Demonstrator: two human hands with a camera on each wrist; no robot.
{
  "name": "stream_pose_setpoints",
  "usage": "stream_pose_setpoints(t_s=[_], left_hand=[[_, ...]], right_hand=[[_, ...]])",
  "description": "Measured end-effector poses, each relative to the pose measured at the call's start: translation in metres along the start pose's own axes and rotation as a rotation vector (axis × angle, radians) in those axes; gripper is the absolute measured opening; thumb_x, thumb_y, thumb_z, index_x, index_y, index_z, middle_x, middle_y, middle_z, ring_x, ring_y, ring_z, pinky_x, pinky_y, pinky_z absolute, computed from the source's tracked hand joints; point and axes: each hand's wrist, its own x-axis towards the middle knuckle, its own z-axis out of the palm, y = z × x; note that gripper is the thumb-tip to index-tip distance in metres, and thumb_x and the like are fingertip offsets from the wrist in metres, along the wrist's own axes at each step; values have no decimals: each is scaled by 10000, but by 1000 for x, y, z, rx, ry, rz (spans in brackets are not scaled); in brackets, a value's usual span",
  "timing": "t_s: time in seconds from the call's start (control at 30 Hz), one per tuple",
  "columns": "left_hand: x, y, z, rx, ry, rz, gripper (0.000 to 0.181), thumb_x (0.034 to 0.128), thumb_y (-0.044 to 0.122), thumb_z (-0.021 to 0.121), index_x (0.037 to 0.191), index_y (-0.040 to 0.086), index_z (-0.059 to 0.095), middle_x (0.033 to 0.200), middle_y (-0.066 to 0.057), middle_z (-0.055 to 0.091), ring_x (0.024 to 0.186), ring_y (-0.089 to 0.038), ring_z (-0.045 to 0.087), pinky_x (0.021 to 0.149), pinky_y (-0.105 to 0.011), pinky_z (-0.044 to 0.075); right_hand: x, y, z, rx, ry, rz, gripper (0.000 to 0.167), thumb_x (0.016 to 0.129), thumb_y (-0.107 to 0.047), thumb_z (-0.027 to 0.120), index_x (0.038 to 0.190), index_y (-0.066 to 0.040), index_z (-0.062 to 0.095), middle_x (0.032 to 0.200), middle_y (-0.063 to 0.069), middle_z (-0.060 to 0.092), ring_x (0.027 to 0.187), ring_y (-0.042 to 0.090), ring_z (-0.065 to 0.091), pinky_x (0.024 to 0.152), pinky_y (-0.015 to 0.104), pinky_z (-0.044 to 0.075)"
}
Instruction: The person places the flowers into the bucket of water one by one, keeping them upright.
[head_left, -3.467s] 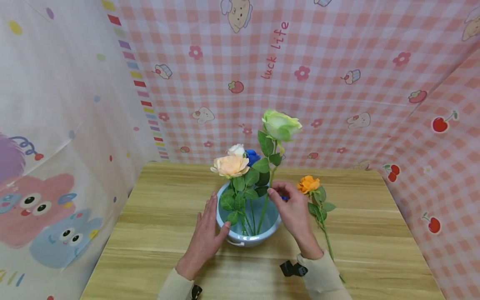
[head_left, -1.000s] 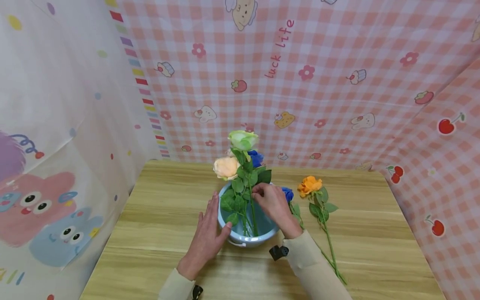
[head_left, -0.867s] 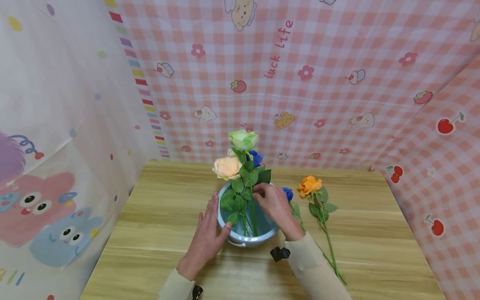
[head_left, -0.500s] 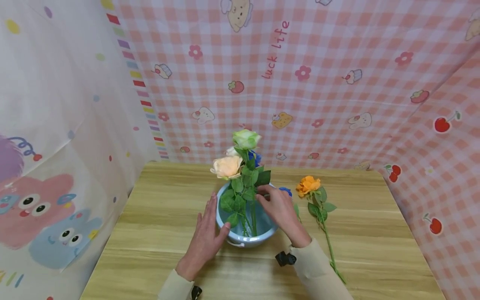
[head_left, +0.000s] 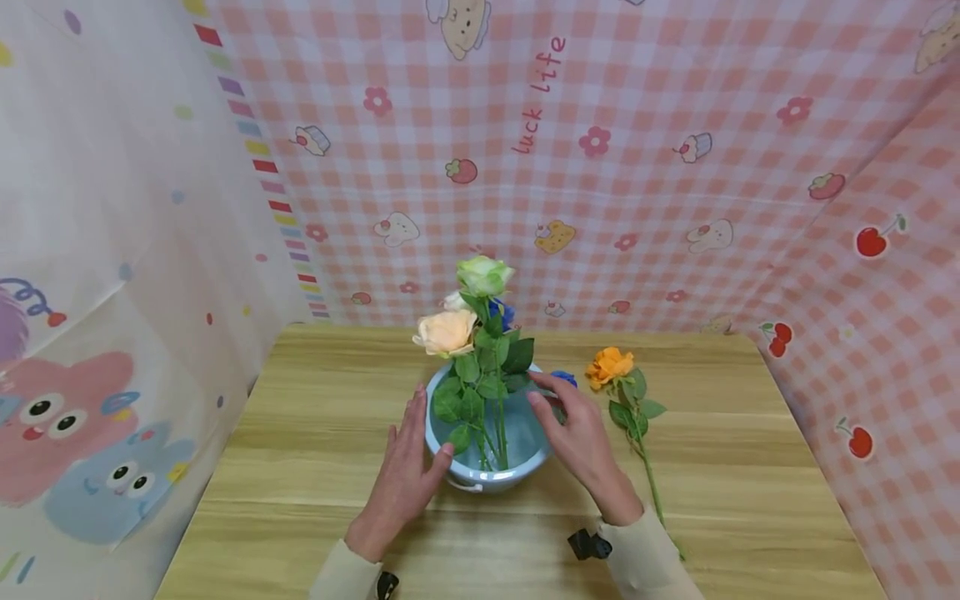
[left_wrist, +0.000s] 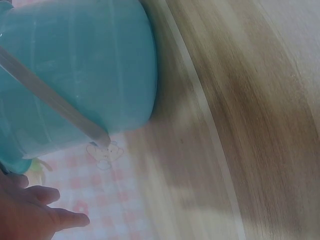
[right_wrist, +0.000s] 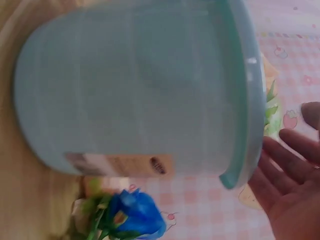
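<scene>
The light blue bucket (head_left: 491,477) holds several artificial roses: a peach rose (head_left: 446,332), a green-white rose (head_left: 484,275), a white one (head_left: 453,302) and a blue one (head_left: 501,315). My left hand (head_left: 405,475) rests with extended fingers against the bucket's left rim. At the right rim is my right hand (head_left: 581,437), its fingers loosely bent and apart, holding nothing. The right wrist view shows that hand (right_wrist: 295,175) beside the rim, fingers spread. In the left wrist view, my left hand (left_wrist: 30,210) is partly visible by the bucket (left_wrist: 90,70).
An orange rose (head_left: 610,367) lies on the wooden table (head_left: 720,467) to the right, its stem toward the front edge. Another blue rose (right_wrist: 137,215) lies beside the bucket, mostly hidden by my right hand in the head view. Patterned cloth (head_left: 637,100) hangs behind.
The green-white rose has gone left into the bucket among the other flowers. My right hand has let go of its stem and moved back right. My left hand stays at the rim.
</scene>
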Motion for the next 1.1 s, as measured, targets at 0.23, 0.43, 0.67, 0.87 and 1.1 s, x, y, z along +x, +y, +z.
stream_pose_setpoints(t_s=[0.23, 0.43, 0.67, 0.87, 1.1], left_hand=[[-1, 0, 0, -8, -5, -6, 839, 1036, 420, 511, 1666, 58, 92, 1729, -129, 107, 1560, -387, 161, 1169, -739, 174], [0, -1, 1, -6, 4, -1, 837, 1035, 416, 510, 1665, 55, 95, 1721, -161, 135, 1554, -402, 180, 1161, -748, 183], [0, 0, 1, -12, -2, -8, 844, 1035, 429, 506, 1669, 70, 80, 1731, -109, 89, 1560, -389, 162, 1173, -733, 159], [1, 0, 1, -12, -1, -1, 841, 1035, 428, 502, 1666, 58, 87, 1718, -176, 134, 1551, -412, 177, 1162, -748, 166], [0, 1, 0, -10, -1, -7, 842, 1028, 399, 523, 1665, 55, 92, 1728, -130, 102, 1554, -406, 169, 1165, -742, 165]], right_hand=[[-16, 11, -7, -47, 72, -116, 361, 998, -130, 681, 1345, -31, 667, 1379, 85, 671, 1282, 286, 620, 1095, 345, 477], [-26, 21, -15, -53, 156, -172, 318, 984, -44, 666, 1300, -9, 686, 1354, 108, 684, 1272, 330, 625, 1117, 186, 394], [-37, 36, -26, -85, 203, -162, 311, 1017, -38, 593, 1317, -13, 674, 1370, 149, 665, 1270, 345, 613, 1126, 167, 370], [-46, 48, -34, -133, 209, -107, 338, 1045, -56, 514, 1344, 9, 655, 1424, 132, 633, 1308, 379, 573, 1132, 115, 305], [-55, 63, -41, -195, 176, -55, 355, 1072, -89, 459, 1361, 25, 632, 1446, 182, 602, 1338, 404, 546, 1134, 108, 265]])
